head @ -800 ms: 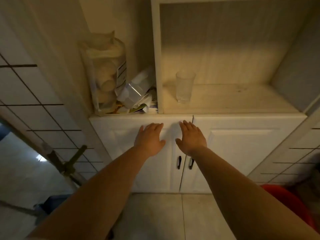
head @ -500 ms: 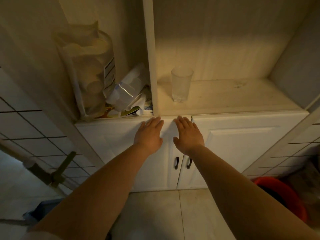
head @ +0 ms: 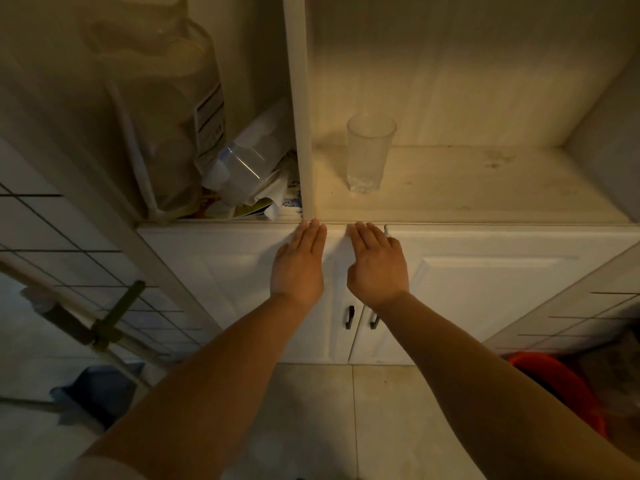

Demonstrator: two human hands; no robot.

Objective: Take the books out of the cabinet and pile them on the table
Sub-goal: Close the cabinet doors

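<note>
On the shelf [head: 485, 188] an empty glass [head: 370, 154]; below, both hands' straight fingers [head: 311, 237] on shut cabinet doors [head: 485, 289].

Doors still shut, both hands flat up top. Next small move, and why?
Probably drop both hands to the handles and pull. The left hand and right hand lie flat near the doors' top edge; no books show.

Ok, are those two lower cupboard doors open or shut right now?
Shut. Both cupboard doors lie flush under the shelf, edges meeting beside the black handles. The left hand and right hand lie flat near their top edge.
</note>
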